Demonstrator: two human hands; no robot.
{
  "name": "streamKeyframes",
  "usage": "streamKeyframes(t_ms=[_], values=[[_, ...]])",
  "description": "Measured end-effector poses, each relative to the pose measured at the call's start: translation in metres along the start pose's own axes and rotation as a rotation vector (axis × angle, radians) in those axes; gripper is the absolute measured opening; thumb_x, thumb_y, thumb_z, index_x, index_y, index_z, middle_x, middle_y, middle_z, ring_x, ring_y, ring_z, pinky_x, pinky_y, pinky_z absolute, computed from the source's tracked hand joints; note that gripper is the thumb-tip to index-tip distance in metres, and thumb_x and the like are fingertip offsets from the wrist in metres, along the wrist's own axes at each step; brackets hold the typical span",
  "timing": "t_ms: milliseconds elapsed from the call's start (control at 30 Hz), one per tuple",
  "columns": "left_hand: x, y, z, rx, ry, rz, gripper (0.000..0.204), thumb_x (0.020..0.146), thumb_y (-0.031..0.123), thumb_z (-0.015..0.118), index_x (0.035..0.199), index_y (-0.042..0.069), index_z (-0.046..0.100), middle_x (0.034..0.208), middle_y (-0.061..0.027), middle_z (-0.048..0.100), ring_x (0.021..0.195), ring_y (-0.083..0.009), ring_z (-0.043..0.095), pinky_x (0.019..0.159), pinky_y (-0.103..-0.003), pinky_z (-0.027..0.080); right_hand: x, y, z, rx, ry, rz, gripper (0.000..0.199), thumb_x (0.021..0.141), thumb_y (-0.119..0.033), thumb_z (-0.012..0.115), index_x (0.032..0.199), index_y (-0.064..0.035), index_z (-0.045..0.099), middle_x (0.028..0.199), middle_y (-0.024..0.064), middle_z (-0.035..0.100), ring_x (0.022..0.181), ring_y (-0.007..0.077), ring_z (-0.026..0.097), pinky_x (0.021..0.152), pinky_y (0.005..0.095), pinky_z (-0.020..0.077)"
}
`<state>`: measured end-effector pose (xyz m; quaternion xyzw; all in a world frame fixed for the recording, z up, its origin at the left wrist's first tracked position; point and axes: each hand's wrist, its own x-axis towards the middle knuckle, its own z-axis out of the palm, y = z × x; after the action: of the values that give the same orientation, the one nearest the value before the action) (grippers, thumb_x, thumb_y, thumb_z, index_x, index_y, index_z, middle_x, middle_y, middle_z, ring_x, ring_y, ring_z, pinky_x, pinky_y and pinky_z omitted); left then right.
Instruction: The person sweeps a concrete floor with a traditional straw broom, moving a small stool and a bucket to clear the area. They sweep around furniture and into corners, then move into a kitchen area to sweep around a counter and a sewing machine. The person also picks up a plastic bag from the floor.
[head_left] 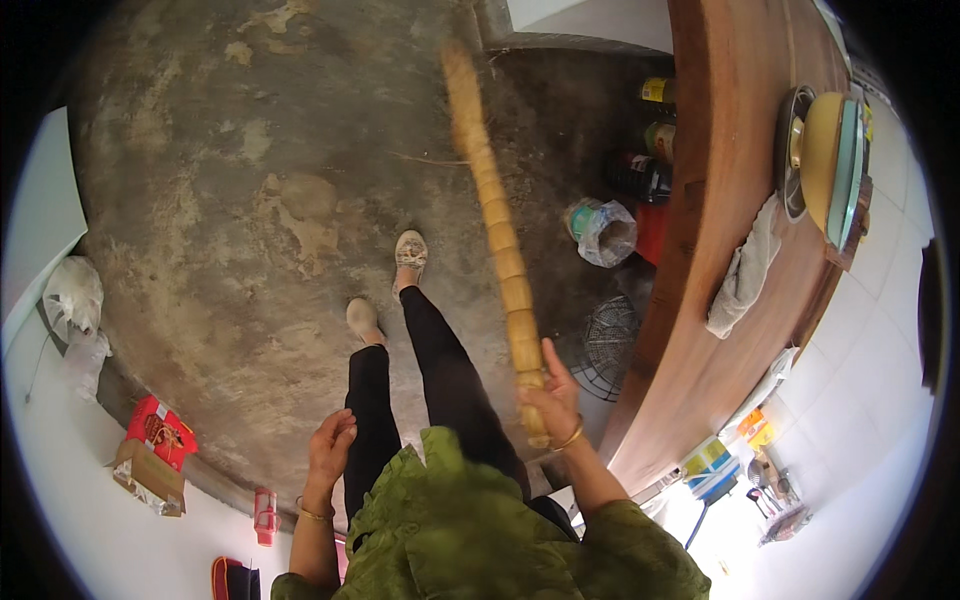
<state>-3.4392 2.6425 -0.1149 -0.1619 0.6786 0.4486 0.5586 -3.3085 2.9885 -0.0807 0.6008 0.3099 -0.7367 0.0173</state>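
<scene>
Person standing on a worn concrete floor (250, 200), head view looking straight down. Right hand (550, 400) is wrapped tight round the near end of a long pale broom (495, 215), fingers curled over the handle, thumb up along it; the broom runs from the hand toward 12 o'clock, its far bristly end blurred near the top edge, so it looks mid-swing, held low at the end for reach. I cannot tell if the tip touches the floor. Left hand (330, 445) holds nothing, fingers loosely half-curled, hanging at the hip beside the green top (470, 530), probably just out of the broom's way. Bangles on both wrists. Feet in light shoes (410, 250) at centre, one ahead of the other, just left of the broom line. At 3 o'clock a wooden counter (720, 300) with a grey cloth (745, 270) draped on it and a round yellow lidded pot (825, 155) toward 2 o'clock. Under the counter edge: bottles (655, 125), a crumpled plastic bag (600, 230), a wire fan guard (605, 340) lying flat, all tucked against the wall side. At 9 o'clock a white bag (72, 300); at 8 o'clock a red packet (160, 430) on a cardboard box (148, 478), near the wall.
</scene>
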Motion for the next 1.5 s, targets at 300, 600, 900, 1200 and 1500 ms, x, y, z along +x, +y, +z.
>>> streamKeyframes(t_ms=[300,600,900,1200,1500], values=[[-0.024,-0.011,-0.015,0.038,0.032,0.034,0.031,0.081,0.004,0.055,0.111,-0.001,0.053,0.098,-0.0103,0.061,0.090,-0.0156,0.057,0.079,-0.027,0.046,0.138,-0.025,0.005,-0.478,0.206,-0.154,0.087,0.062,0.005,0.060,0.138,-0.0099,0.021,0.079,0.0070,0.055,0.058,0.0160,0.054,0.050,0.0288,0.0478],[-0.068,-0.037,-0.020,-0.052,0.062,0.102,0.031,0.080,0.003,0.055,0.110,-0.002,0.053,0.097,-0.0100,0.060,0.091,-0.0152,0.056,0.080,-0.026,0.045,0.014,0.174,0.105,-1.093,-0.136,-0.136,0.093,0.058,-0.001,0.063,0.138,-0.0057,0.015,0.098,0.0185,0.059,0.083,0.0204,0.058,0.071,0.0288,0.0465],[-0.105,-0.036,-0.069,0.044,0.153,0.247,0.031,0.079,0.008,0.057,0.107,-0.004,0.053,0.095,-0.0140,0.060,0.088,-0.0209,0.058,0.078,-0.030,0.046,-0.015,0.080,0.155,-0.760,-0.428,-0.233,0.085,0.062,0.008,0.063,0.136,-0.0036,0.024,0.093,0.0114,0.056,0.060,0.0152,0.055,0.049,0.0265,0.0460],[-0.075,-0.013,-0.081,0.223,0.192,0.314,0.029,0.077,0.006,0.058,0.105,-0.003,0.056,0.092,-0.0154,0.062,0.085,-0.0222,0.060,0.077,-0.030,0.047,0.124,-0.063,0.187,-0.629,0.018,-0.306,0.046,0.061,0.003,0.064,0.103,-0.0001,0.048,0.069,0.0054,0.053,0.054,0.0169,0.053,0.046,0.0306,0.0444],[-0.005,0.132,-0.060,0.091,0.074,0.274,0.033,0.080,0.004,0.056,0.111,-0.004,0.053,0.100,-0.0139,0.059,0.093,-0.0191,0.057,0.081,-0.029,0.046,0.134,-0.048,0.296,-0.990,-0.476,-0.282,0.076,0.053,-0.016,0.072,0.121,-0.0016,0.041,0.093,0.0171,0.059,0.088,0.0252,0.058,0.080,0.0313,0.0460]])
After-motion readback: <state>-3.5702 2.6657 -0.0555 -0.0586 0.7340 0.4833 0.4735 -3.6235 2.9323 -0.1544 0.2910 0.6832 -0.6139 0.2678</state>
